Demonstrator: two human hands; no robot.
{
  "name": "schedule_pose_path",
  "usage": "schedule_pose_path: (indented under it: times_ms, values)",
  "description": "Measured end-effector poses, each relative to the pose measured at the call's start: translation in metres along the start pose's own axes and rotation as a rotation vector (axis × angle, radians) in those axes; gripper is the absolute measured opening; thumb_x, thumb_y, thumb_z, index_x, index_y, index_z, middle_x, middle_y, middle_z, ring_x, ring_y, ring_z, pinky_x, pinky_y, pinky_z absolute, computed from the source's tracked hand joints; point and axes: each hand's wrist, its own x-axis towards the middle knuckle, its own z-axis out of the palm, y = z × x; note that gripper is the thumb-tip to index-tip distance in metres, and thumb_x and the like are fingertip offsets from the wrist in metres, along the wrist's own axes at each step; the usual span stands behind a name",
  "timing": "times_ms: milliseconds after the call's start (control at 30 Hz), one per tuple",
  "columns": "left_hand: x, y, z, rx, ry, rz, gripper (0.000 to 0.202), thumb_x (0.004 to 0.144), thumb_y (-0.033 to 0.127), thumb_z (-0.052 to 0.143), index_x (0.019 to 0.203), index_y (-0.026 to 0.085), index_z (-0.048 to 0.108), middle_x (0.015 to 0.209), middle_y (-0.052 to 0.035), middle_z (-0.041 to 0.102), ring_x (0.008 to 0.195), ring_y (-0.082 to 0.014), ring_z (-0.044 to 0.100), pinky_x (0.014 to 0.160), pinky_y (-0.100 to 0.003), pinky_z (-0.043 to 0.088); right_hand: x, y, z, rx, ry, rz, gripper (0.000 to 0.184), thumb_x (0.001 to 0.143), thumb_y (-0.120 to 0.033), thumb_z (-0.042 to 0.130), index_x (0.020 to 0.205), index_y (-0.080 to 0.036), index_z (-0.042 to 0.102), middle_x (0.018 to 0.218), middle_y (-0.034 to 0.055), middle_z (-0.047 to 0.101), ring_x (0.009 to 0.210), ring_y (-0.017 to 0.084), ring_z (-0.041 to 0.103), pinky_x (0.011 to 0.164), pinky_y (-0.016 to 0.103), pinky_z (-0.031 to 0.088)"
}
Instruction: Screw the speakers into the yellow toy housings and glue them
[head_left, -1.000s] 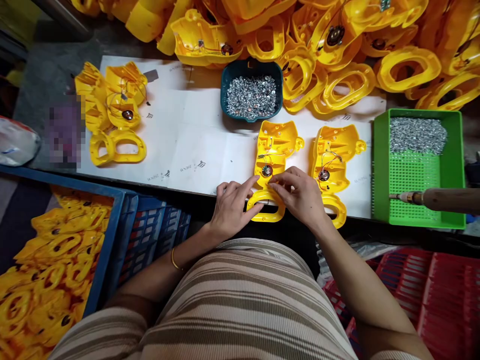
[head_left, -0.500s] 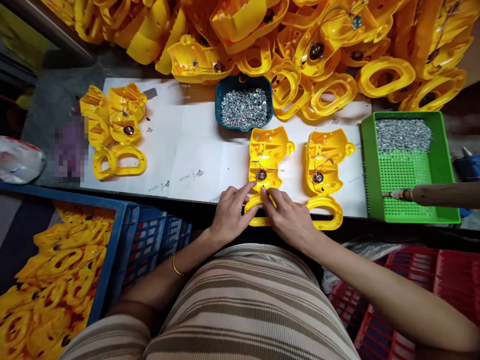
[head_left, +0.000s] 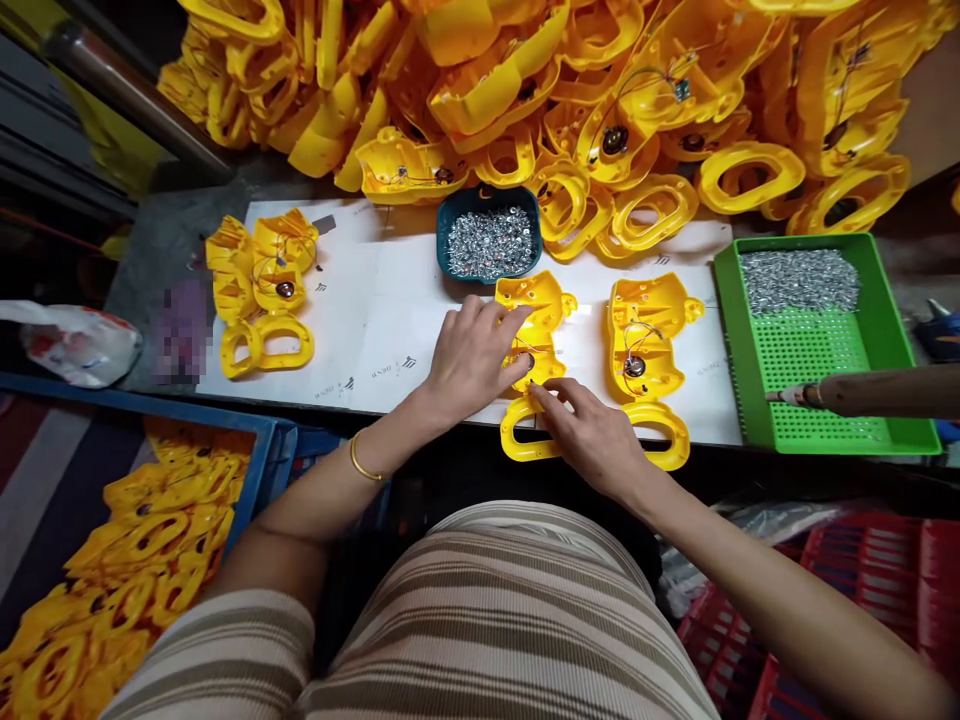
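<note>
My left hand [head_left: 474, 352] hovers over the left side of a yellow plastic shell half [head_left: 541, 297], fingers and thumb spread, covering part of it. A speaker and thin wires sit inside that shell. My right hand [head_left: 592, 435] is over the shell's handle loop [head_left: 517, 447], its fingers somewhat apart and one fingertip at the shell's lower end. A small dark spot shows beside that fingertip; I cannot tell what it is. To the right lies a matching yellow shell half [head_left: 651, 310] with speaker, wires and a handle loop of its own.
A dark teal tub of screws [head_left: 448, 265] stands behind the shells. At right is a green basket [head_left: 889, 350] with metal pieces, a screwdriver-like tool [head_left: 862, 392] reaching over it. More yellow shells [head_left: 262, 262] lie left, others pile at the back and fill a blue crate [head_left: 259, 440].
My left hand has lifted from the shell's lower end and moved up, its fingers spreading. My right hand has drawn slightly right and down. The view has shifted a little.
</note>
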Motion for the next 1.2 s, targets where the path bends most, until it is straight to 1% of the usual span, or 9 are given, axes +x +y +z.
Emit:
schedule_pose_path:
  times_ms: [167,300,433,567,667,767,933,1067,1200]
  values:
    - [0.026,0.001,-0.011,0.127,-0.184,0.139,0.023,0.086,0.018,0.056,0.098,0.019,0.075,0.092,-0.0105,0.069,0.097,-0.0291,0.058,0.078,-0.037,0.048,-0.001,-0.003,-0.005,-0.004,-0.028,-0.004,0.044,0.092,-0.009,0.045,0.135,-0.020,0.050,0.124,0.0130,0.062,0.098,0.021,0.059,0.047,0.023,0.037]
    - [0.035,0.000,-0.019,0.078,-0.344,0.076,0.017,0.082,0.016,0.060,0.080,0.018,0.077,0.077,-0.0081,0.071,0.080,-0.0258,0.066,0.068,-0.033,0.048,-0.001,-0.007,-0.007,0.007,-0.036,-0.032,0.042,0.093,-0.010,0.044,0.133,-0.018,0.052,0.125,0.0136,0.061,0.098,0.022,0.059,0.048,0.025,0.039]
    - [0.032,-0.003,-0.015,-0.365,-0.211,-0.096,0.014,0.079,0.014,0.065,0.084,0.020,0.077,0.084,-0.0034,0.075,0.076,-0.0182,0.068,0.070,-0.028,0.051,-0.004,-0.009,-0.003,0.058,-0.003,-0.043,0.042,0.093,-0.011,0.042,0.133,-0.018,0.052,0.124,0.0127,0.062,0.098,0.022,0.060,0.048,0.026,0.038]
    - [0.022,-0.001,-0.007,-1.003,-0.180,-0.430,0.011,0.080,0.014,0.066,0.089,0.014,0.073,0.081,-0.0033,0.074,0.049,-0.0064,0.058,0.045,-0.017,0.042,-0.005,-0.004,0.000,0.291,0.104,-0.024,0.035,0.096,-0.026,0.047,0.129,-0.021,0.057,0.121,0.0109,0.063,0.096,0.021,0.062,0.056,0.027,0.044]
    - [0.016,0.000,-0.002,-1.306,-0.165,-0.610,0.013,0.079,0.019,0.071,0.089,0.011,0.070,0.078,-0.0052,0.074,0.039,-0.0026,0.050,0.034,-0.013,0.031,0.004,0.005,-0.005,0.504,0.259,0.139,0.032,0.096,-0.034,0.049,0.119,-0.018,0.064,0.114,0.0112,0.065,0.083,0.017,0.063,0.069,0.029,0.048]
    - [0.012,-0.002,0.003,-1.445,-0.147,-0.658,0.019,0.075,0.023,0.076,0.089,0.011,0.068,0.081,-0.0062,0.075,0.038,-0.0016,0.050,0.032,-0.011,0.031,0.021,0.015,-0.011,0.589,0.340,0.282,0.030,0.094,-0.038,0.053,0.110,-0.017,0.069,0.096,0.0084,0.068,0.068,0.015,0.061,0.066,0.029,0.046]
    - [0.009,-0.001,0.011,-1.471,-0.181,-0.618,0.026,0.075,0.031,0.076,0.091,0.012,0.067,0.085,-0.0065,0.075,0.039,-0.0022,0.052,0.034,-0.011,0.035,0.045,0.026,-0.006,0.641,0.334,0.355,0.020,0.090,-0.034,0.058,0.089,-0.019,0.071,0.082,0.0033,0.068,0.064,0.015,0.059,0.063,0.028,0.042]
    - [-0.002,0.007,0.016,-1.282,-0.150,-0.494,0.033,0.081,0.039,0.071,0.104,0.016,0.066,0.088,-0.0039,0.073,0.043,-0.0034,0.055,0.039,-0.014,0.042,0.049,0.032,-0.008,0.649,0.364,0.423,0.018,0.090,-0.030,0.052,0.089,-0.018,0.066,0.087,0.0054,0.069,0.070,0.018,0.061,0.066,0.030,0.042]
    - [-0.016,0.014,0.017,-1.082,-0.101,-0.390,0.043,0.084,0.039,0.067,0.122,0.021,0.058,0.088,-0.0003,0.070,0.044,-0.0029,0.051,0.043,-0.015,0.044,0.049,0.032,-0.025,0.452,0.213,0.470,0.020,0.090,-0.028,0.046,0.090,-0.018,0.064,0.093,0.0086,0.070,0.081,0.024,0.063,0.063,0.032,0.035]
